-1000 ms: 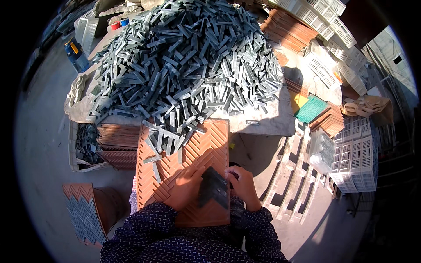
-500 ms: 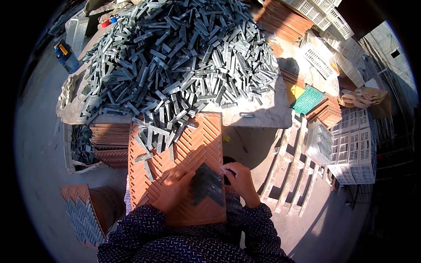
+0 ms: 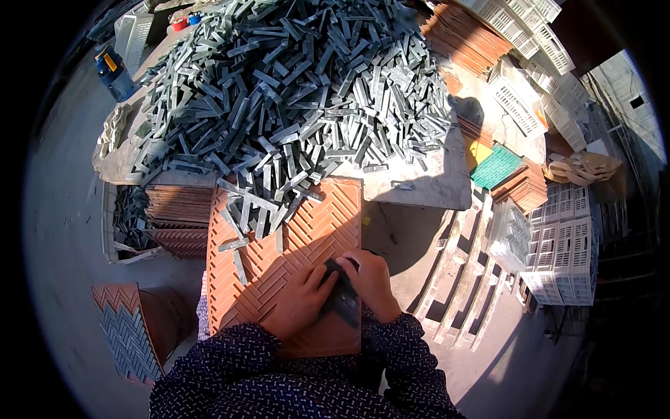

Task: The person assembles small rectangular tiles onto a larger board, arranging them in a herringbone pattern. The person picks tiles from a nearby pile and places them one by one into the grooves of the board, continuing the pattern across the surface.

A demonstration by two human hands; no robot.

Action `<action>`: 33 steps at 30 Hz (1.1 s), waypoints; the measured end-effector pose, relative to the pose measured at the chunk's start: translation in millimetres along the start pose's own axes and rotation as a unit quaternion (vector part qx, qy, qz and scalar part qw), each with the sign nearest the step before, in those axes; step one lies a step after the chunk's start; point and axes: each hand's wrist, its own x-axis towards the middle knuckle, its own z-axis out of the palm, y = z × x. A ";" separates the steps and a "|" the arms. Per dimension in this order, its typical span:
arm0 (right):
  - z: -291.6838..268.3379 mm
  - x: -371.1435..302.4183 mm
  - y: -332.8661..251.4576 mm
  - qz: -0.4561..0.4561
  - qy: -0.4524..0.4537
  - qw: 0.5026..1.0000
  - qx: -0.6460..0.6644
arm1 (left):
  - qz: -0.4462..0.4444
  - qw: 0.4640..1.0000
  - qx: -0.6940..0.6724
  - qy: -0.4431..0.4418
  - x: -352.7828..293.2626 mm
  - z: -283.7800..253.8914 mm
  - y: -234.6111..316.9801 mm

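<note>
A terracotta-coloured board [image 3: 241, 297] with a moulded herringbone pattern of slots lies in front of me. Dark stone strips [image 3: 342, 307] fill slots at its right side, forming a patch partly covered by my hands. My left hand [image 3: 299, 302] rests on the board with fingers stretched out, their tips touching the patch's left edge. Bent and pinched together, the fingers of my right hand [image 3: 371, 281] are at the top of the patch; what they hold is hidden. Loose grey strips [image 3: 262, 206] lie across the board's far end.
A large heap of grey strips [image 3: 279, 91] covers the table beyond. A board with grey strips [image 3: 129, 339] stands lower left, near a crate [image 3: 109, 223] and stacked boards [image 3: 181, 206]. Wooden pallet [image 3: 457, 279], white crates [image 3: 562, 244] and a green board [image 3: 497, 166] are on the right.
My right hand has moved left and slightly up, from the patch's right edge to its top. My left hand has shifted right, against the patch. The view has swung slightly.
</note>
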 end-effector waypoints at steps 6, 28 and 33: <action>1.5 5.8 5.5 0.007 -0.009 0.999 -0.045 | 0.003 1.000 0.009 0.005 1.9 3.8 0.9; 68.8 106.2 -42.3 -0.224 0.042 0.970 -0.080 | -0.221 0.965 0.029 0.139 6.6 -20.7 -69.1; 103.3 104.3 -31.4 -0.325 0.062 0.938 -0.099 | -0.232 0.964 -0.009 0.128 -39.2 -24.7 -82.7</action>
